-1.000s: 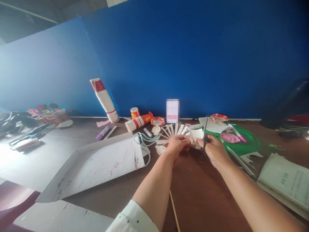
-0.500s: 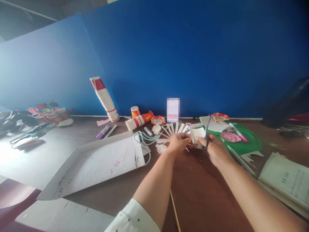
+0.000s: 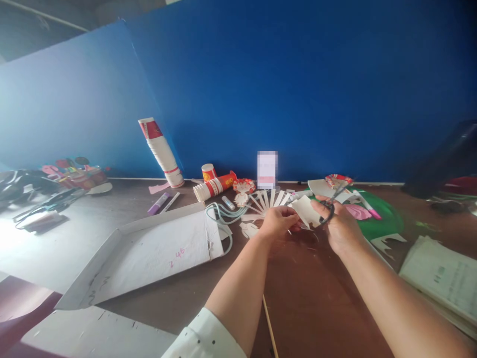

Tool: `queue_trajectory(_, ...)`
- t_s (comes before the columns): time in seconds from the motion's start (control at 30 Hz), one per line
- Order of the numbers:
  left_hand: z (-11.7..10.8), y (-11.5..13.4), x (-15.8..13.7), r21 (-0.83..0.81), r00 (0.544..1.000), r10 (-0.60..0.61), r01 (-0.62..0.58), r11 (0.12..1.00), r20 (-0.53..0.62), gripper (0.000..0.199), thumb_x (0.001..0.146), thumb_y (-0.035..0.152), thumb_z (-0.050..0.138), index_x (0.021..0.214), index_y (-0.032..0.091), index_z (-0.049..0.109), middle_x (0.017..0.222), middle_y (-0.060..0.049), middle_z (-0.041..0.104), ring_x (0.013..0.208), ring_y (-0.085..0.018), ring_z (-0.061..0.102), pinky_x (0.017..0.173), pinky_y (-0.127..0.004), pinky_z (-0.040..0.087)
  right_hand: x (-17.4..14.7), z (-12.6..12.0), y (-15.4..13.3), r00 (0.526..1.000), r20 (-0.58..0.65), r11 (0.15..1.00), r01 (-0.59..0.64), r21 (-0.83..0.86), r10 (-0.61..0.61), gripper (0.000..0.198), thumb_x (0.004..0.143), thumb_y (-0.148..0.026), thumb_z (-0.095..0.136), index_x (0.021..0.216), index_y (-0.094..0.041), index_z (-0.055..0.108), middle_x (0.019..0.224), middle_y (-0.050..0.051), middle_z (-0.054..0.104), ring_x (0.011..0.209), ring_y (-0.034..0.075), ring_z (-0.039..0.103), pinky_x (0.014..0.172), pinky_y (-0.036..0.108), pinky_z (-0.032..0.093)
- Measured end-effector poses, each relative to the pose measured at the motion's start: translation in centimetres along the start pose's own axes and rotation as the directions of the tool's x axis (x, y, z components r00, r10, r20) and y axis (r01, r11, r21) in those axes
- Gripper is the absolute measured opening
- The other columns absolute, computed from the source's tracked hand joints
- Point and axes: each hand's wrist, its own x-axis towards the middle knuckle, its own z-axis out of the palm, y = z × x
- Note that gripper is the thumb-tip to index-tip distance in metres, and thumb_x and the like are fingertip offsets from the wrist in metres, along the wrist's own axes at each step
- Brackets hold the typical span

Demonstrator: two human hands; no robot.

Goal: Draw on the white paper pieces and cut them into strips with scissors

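My left hand (image 3: 280,223) is closed, pinching the left edge of a small cream piece of paper (image 3: 305,211). My right hand (image 3: 340,223) has its fingers through the dark handles of a pair of scissors (image 3: 328,211), whose blades point up and away to the right. The paper's right edge lies close by the right fingers; whether they touch it I cannot tell. Just beyond my left hand, white paper strips (image 3: 266,200) fan out on the table. A cut-out paper figure (image 3: 242,193) with red-and-white curled hair lies to their left.
A tall stack of paper cups (image 3: 164,158) leans at the back left, with fallen cups (image 3: 214,187) beside it. Left lies a shallow white box (image 3: 156,248). At right are a green plate (image 3: 389,219), a pink marker (image 3: 372,211) and an open book (image 3: 441,278). A thin stick (image 3: 270,325) lies in front.
My right hand has shifted slightly right, and the scissors have turned from upright to slanting right, away from the paper. The paper has tilted in my left hand, which stays in place.
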Motion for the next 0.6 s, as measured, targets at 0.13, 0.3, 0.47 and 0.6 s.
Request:
queue_trajectory(0.13,-0.2,-0.4,-0.2,0.095,0.995,0.079,-0.084,0.992,0.054,0.003,0.081,0.011,0.068,0.083,0.013,0.069,0.060,0.001,0.064,0.057,-0.010,0.061,0.061,-0.021,0.047,1.0,-1.7,-1.2,0.993,0.011,0.992,-0.116,0.051,0.116,0.050,0.059,-0.053,0.089,0.095,-0.026,0.068,0.086,0.002,0.076,0.080,0.021,0.071,0.057,0.027,0.052)
queue_trajectory(0.3,-0.6,-0.6,-0.6,0.174,0.983,0.089,-0.116,0.978,0.159,0.008,0.076,0.017,0.070,0.083,0.013,0.071,0.066,0.001,0.063,0.060,-0.009,0.055,0.064,-0.022,0.044,0.3,-2.0,-2.3,0.953,0.197,0.969,-0.243,0.037,0.231,0.052,0.049,-0.041,0.097,0.089,-0.025,0.067,0.080,0.003,0.076,0.069,0.023,0.070,0.059,0.034,0.056)
queue_trajectory(0.47,-0.8,-0.3,-0.7,0.230,0.978,0.088,-0.130,0.964,0.187,0.012,0.072,0.018,0.067,0.082,0.014,0.072,0.069,0.001,0.062,0.063,-0.009,0.052,0.064,-0.023,0.041,-0.6,-1.5,-1.7,0.927,0.288,0.970,-0.217,-0.108,0.240,0.057,0.054,-0.038,0.095,0.103,-0.021,0.073,0.072,-0.002,0.070,0.062,0.018,0.065,0.054,0.029,0.050)
queue_trajectory(0.6,-0.9,0.3,-0.7,0.237,0.982,0.093,-0.131,0.963,0.164,0.006,0.069,0.016,0.069,0.075,0.014,0.069,0.067,0.000,0.062,0.063,-0.010,0.052,0.066,-0.024,0.042,-0.8,-0.8,-1.0,0.956,0.223,0.980,-0.171,-0.105,0.191,0.057,0.053,-0.034,0.094,0.104,-0.020,0.073,0.067,-0.005,0.065,0.056,0.014,0.059,0.053,0.026,0.045)
